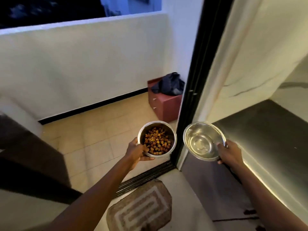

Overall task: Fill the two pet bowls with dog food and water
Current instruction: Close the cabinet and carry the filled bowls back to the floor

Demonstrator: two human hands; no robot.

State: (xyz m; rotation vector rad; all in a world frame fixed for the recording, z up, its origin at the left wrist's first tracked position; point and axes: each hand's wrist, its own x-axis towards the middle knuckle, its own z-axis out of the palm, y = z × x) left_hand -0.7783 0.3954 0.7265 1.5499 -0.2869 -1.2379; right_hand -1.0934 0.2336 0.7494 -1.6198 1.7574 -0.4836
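**Item 1.** Steel food bowl (146, 129) holding dog kibble (157, 142). It is carried in the air over the tiled floor (100, 134), just left of the black door frame (196, 80). The left hand (136, 151) grips it at the near rim, thumb inside and fingers curled beneath.

**Item 2.** Steel water bowl (193, 132), carried just right of the same frame. The right hand (229, 153) pinches its near-right rim. The bowl tilts toward the camera. Its contents look like clear water, but glare makes the level uncertain.

**Item 3.** Surroundings: door track (146, 177) and patterned doormat (141, 207) underfoot, and a red cabinet (166, 105) with a dark cloth (170, 84) in the far corner.

**Risks, as judged:**
- Each bowl hangs from 1 rim-side grip, so a jolt could tip it away from the hand.
- The tilted water bowl would likely slop first.
- The frame stands between the 2 bowls, and either rim could strike it in passing, scattering kibble.
- The track and the mat edge could catch a foot.
- Spilled water on tile would be slippery.
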